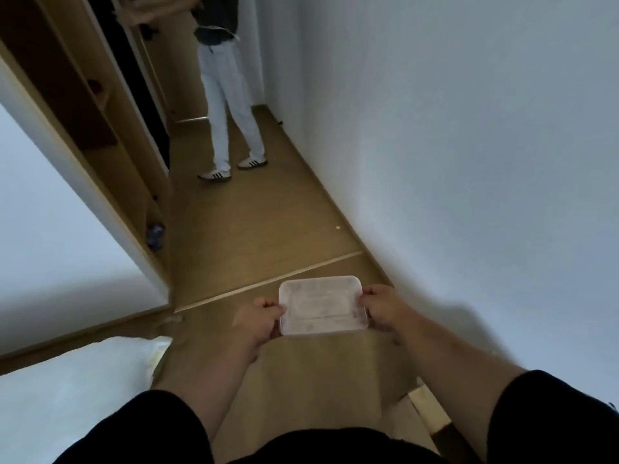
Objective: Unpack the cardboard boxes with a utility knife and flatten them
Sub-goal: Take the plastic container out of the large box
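A clear plastic container (321, 305) with rounded corners is held level in front of me, above the wooden floor. My left hand (258, 319) grips its left edge and my right hand (385, 308) grips its right edge, fingers curled round the rim. A piece of cardboard (430, 408) shows at the lower right beside my right forearm. No utility knife is in view.
A person in light trousers (231, 105) and sneakers stands ahead in the narrow hallway. A wooden wardrobe (100, 105) with open shelves lines the left side, a white wall (469, 162) the right. A white bed corner (83, 390) lies at lower left.
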A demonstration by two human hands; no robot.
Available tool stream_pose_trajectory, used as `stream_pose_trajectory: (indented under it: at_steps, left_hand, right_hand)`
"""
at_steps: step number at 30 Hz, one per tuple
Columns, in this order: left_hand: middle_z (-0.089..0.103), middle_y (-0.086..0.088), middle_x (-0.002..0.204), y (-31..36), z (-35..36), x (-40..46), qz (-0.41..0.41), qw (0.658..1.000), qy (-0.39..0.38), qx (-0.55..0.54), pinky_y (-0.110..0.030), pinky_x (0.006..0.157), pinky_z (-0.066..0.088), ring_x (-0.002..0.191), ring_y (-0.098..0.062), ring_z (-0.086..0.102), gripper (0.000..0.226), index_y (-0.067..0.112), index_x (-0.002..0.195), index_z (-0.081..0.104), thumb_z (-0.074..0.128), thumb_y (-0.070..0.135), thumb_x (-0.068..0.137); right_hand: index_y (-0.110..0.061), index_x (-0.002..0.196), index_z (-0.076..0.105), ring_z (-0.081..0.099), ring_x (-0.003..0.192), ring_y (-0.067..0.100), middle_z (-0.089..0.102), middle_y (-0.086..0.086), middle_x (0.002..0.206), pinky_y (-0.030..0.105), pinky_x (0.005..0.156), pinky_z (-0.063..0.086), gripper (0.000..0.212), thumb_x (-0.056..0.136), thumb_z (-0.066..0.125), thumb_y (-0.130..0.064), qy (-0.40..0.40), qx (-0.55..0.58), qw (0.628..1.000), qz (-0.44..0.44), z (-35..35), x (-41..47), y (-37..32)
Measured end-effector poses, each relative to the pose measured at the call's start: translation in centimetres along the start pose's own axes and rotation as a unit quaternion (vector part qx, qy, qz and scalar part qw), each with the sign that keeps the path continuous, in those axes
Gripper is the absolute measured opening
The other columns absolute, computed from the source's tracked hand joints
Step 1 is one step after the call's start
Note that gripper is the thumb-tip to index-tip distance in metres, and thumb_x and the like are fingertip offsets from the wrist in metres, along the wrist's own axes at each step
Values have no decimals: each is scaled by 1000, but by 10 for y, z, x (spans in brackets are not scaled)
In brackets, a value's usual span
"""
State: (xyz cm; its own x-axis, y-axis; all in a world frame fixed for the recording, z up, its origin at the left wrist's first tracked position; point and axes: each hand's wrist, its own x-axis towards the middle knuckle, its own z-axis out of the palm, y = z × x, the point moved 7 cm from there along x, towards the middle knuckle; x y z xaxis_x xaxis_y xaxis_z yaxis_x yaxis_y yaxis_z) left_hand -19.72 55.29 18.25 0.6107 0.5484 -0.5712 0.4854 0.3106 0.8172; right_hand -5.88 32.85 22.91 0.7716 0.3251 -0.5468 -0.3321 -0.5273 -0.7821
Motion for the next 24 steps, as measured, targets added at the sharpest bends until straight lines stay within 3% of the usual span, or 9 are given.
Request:
stream_pose_trajectory:
  at_steps: [2, 7, 12, 19, 24]
  left_hand:
    - [70, -26, 95, 5, -39, 23, -11, 1000, 7, -15, -51, 79, 59, 74, -29, 67, 14, -5, 100, 63, 66, 4, 89]
    - [68, -22, 91, 9, -117, 67, -34, 998, 35, -29, -43, 70, 61, 75, -30, 66, 8, 1, 96, 60, 65, 1, 90]
    - [70, -19, 92, -3, -161, 92, -65, 995, 54, -47, -45, 78, 60, 78, -29, 68, 9, -1, 98, 61, 65, 2, 90]
    - [69, -19, 95, 17, -200, 135, -84, 988, 97, -82, -48, 83, 59, 85, -30, 68, 5, 2, 94, 62, 65, 3, 90]
    - [70, -18, 101, 56, -225, 198, -89, 981, 149, -92, -45, 80, 60, 93, -32, 70, 15, -2, 105, 63, 65, 3, 91]
  right_hand:
    - [-16, 85, 73, 72, 77, 19, 73, 3, 83, 36, 71, 62, 10, 88, 64, -13, -7, -19, 1000, -8, 38, 21, -23]
    - [-16, 88, 75, 74, 80, 25, 76, 7, 87, 50, 81, 60, 17, 80, 69, -30, -26, -22, 999, -6, 121, 79, -44]
    - [3, 108, 62, 66, 82, 23, 68, 15, 96, 38, 72, 61, 17, 97, 60, -11, -66, -30, 997, 21, 183, 109, -60]
    - [-2, 111, 60, 66, 77, 20, 69, 14, 99, 30, 58, 56, 17, 97, 60, -11, -120, -56, 991, 34, 240, 182, -96]
    - [-9, 88, 62, 67, 77, 23, 69, 14, 95, 32, 60, 57, 7, 95, 64, -11, -163, -79, 983, 5, 283, 263, -157]
